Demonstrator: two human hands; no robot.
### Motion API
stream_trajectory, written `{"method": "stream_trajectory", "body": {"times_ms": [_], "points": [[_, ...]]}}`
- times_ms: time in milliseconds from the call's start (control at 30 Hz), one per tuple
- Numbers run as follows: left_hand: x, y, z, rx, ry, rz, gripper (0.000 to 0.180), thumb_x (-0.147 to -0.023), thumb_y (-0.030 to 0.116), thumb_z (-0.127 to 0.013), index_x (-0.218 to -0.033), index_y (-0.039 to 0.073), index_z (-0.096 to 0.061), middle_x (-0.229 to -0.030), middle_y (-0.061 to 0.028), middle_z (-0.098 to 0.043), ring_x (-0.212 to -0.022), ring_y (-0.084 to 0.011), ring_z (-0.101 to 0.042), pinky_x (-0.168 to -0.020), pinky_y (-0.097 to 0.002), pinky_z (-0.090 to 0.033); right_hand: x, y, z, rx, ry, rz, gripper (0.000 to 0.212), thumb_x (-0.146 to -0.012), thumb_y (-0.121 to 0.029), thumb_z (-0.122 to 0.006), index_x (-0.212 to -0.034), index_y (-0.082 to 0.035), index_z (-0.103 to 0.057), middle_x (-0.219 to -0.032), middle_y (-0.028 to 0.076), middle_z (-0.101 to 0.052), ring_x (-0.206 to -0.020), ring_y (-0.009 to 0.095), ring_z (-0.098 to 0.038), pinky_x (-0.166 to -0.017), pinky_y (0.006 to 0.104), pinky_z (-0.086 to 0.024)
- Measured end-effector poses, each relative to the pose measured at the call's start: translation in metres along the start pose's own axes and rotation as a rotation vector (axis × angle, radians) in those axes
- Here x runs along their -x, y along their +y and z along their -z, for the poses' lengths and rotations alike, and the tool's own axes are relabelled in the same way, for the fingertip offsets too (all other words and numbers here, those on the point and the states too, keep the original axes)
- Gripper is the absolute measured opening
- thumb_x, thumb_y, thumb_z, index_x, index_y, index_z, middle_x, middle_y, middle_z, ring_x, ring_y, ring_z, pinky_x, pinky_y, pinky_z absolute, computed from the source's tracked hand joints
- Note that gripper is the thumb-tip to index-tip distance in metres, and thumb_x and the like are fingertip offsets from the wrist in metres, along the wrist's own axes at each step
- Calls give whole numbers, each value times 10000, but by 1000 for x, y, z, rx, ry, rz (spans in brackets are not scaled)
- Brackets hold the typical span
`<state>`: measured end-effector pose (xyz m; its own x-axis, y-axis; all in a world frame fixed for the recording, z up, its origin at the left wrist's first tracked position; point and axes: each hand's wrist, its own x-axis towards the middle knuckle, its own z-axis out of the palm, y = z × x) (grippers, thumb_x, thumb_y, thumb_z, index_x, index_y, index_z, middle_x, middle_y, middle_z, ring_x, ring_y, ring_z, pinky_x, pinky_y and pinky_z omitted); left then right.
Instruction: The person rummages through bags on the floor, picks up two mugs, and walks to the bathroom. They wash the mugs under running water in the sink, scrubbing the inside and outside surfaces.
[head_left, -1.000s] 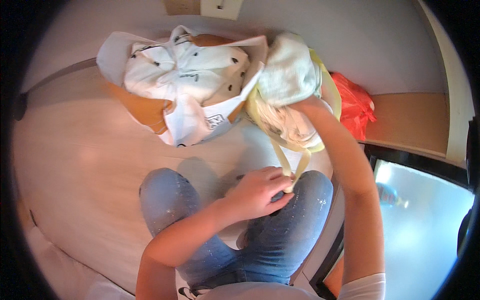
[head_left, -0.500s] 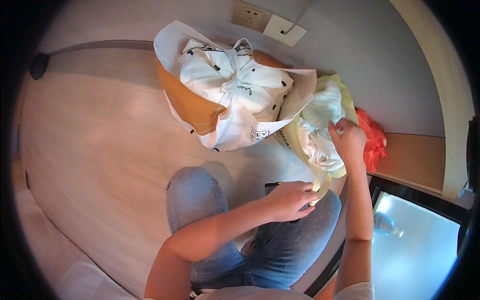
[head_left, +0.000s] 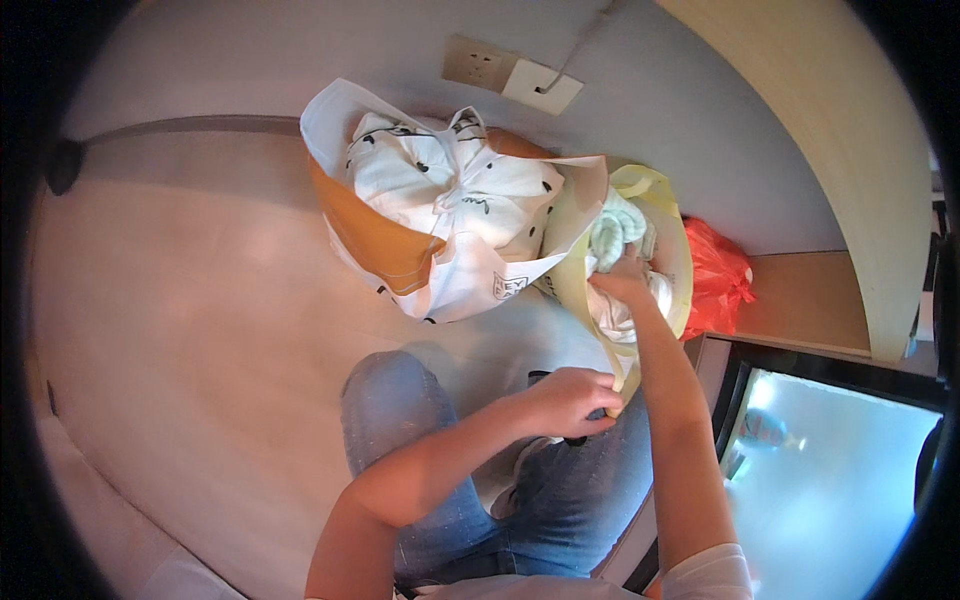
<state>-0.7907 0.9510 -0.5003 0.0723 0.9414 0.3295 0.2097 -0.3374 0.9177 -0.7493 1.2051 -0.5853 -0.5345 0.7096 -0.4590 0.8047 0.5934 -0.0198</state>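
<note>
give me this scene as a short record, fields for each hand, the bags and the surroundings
left hand: left hand grips the near rim and strap of the yellow bag, over the lap
right hand: right hand reaches into the yellow bag, on pale cloth
other bags: white and orange bag stuffed with white spotted fabric, touching the yellow bag; red bag behind it
posture: seated, blue jeans
surroundings: wood floor, wall socket

Left hand [head_left: 565, 400] sits curled over the lap, fingers closed, forearm running in from 7 o'clock. Right hand [head_left: 622, 285] reaches toward 12 o'clock, arm nearly straight, fingers pinched shut.
</note>
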Motion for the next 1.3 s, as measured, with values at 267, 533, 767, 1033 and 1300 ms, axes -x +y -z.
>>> {"method": "stream_trajectory", "body": {"times_ms": [267, 533, 767, 1033, 1300], "points": [[-3, -9, 11, 41, 48, 177, 196, -744, 118, -676, -909, 45, -599, -842, -105, -566, -767, -296, -586, -655, -358, -462, 70, -17, 36, 120, 285, 73, 993, -615, -492, -739, -1425, -137, -288, -1448, 247, -224, -1327, 433, -227, -1024, 521, -313], [-12, -20, 15, 204, 617, 365, 215, -771, 88, -707, -926, -12, -597, -903, -88, -638, -846, -150, -594, -772, -278, -462, 100, 49, 47, -79, 153, 13, 891, -613, -392, -764, -1352, -85, -372, -1237, 281, -464, -1032, 384, -561, -833, 434, -495], [-18, -14, 22, 172, 594, 356, 211, -774, 68, -701, -937, -16, -597, -867, -62, -607, -807, -122, -579, -746, -259, -459, 8, 52, -21, -17, 279, -15, 1021, -630, -388, -735, -1356, 120, -228, -1151, 310, -541, -1022, 403, -568, -901, 421, -459], [-22, -6, 18, 120, 638, 314, 183, -788, 47, -672, -941, -14, -594, -891, -68, -616, -827, -139, -580, -770, -267, -451, 111, 46, 73, -196, 166, 147, 716, -696, -346, -704, -1290, -46, -441, -970, 189, -638, -830, 308, -634, -699, 386, -509], [-33, -8, 7, 107, 668, 275, 445, -776, 68, -688, -1181, 34, -508, -978, -71, -616, -857, -156, -572, -781, -274, -444, 70, 59, 65, -856, 148, 278, 215, -834, -141, -546, -729, 27, -633, -661, 96, -624, -518, 160, -584, -560, 305, -473]]}}
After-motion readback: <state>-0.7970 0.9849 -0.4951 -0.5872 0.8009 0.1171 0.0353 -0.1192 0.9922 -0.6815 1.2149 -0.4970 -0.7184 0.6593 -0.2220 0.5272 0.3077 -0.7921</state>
